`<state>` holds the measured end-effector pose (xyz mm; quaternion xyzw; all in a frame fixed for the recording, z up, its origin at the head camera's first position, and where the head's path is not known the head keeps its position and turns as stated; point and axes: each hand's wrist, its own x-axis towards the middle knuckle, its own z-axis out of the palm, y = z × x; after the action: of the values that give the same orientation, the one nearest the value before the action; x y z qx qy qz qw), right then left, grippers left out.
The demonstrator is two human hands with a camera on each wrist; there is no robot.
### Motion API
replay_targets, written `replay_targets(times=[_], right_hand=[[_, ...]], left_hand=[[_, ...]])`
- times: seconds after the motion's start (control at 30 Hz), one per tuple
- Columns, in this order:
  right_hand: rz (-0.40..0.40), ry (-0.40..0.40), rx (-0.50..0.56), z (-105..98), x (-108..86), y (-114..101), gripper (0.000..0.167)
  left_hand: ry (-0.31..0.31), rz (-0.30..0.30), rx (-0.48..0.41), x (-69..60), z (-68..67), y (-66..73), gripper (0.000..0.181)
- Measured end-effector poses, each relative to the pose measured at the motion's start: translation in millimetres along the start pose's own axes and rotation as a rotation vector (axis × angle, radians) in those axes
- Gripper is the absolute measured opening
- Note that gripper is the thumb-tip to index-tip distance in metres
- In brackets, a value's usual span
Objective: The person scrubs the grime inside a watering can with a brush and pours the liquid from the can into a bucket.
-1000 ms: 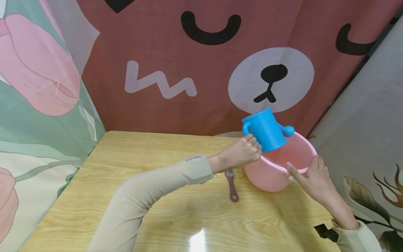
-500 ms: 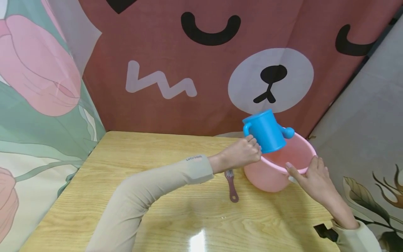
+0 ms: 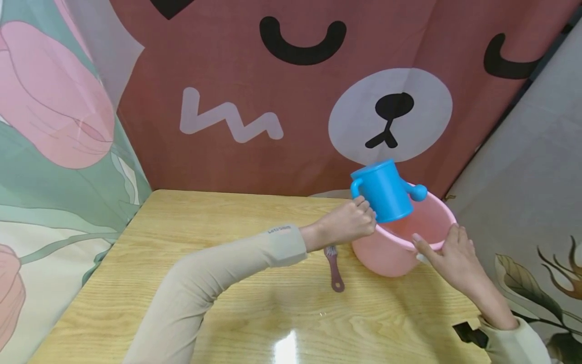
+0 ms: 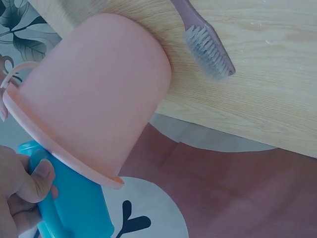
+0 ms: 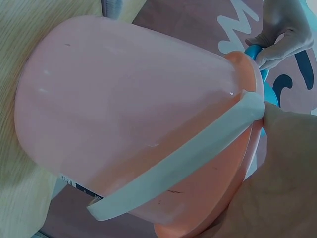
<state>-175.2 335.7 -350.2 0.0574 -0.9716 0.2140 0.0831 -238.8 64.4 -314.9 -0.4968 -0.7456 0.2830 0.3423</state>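
A blue watering can [image 3: 385, 192] is tilted over the pink bucket [image 3: 384, 257], its spout pointing right across the opening. My left hand [image 3: 347, 221] grips the can by its handle; the left wrist view shows the thumb [image 4: 43, 171] curled over that handle. At the bucket's right side my right hand [image 3: 461, 263] holds the rim, thumb at the near edge and fingers farther along it. The bucket's white handle [image 5: 173, 163] hangs against its outside in the right wrist view. Whether water leaves the spout cannot be made out.
A brush [image 3: 335, 273] with a mauve handle lies on the wooden table [image 3: 254, 303], left of the bucket. Small wet-looking spots [image 3: 323, 314] show near the front. A brown bear-print curtain [image 3: 227, 162] hangs behind the table, and a grey printed cloth [image 3: 532, 202] stands on the right.
The watering can has dropped very slightly toward the bucket, still tilted. The left hand keeps its grip, and the right hand and bucket stay in place.
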Motion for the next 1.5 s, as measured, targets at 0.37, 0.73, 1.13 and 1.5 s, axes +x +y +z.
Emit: replay_targets(times=[0.37, 0.73, 1.13, 1.5], right_hand=[[-0.014, 0.04, -0.016, 0.8, 0.7, -2.0, 0.099], [-0.008, 0.023, -0.009, 0.6, -0.2, -2.8, 0.1], [-0.01, 0.016, -0.002, 0.1, 0.7, -2.5, 0.1], [-0.003, 0.012, -0.011, -0.5, 0.5, -1.6, 0.101]], left_hand=[[0.016, 0.006, 0.014, -0.4, 0.7, -0.1, 0.019], [-0.01, 0.03, 0.002, 0.2, 0.5, -1.7, 0.02], [-0.028, 0.02, 0.003, 1.5, -1.6, -2.1, 0.019], [-0.06, 0.0, -0.062, 5.9, -6.7, -1.6, 0.019]])
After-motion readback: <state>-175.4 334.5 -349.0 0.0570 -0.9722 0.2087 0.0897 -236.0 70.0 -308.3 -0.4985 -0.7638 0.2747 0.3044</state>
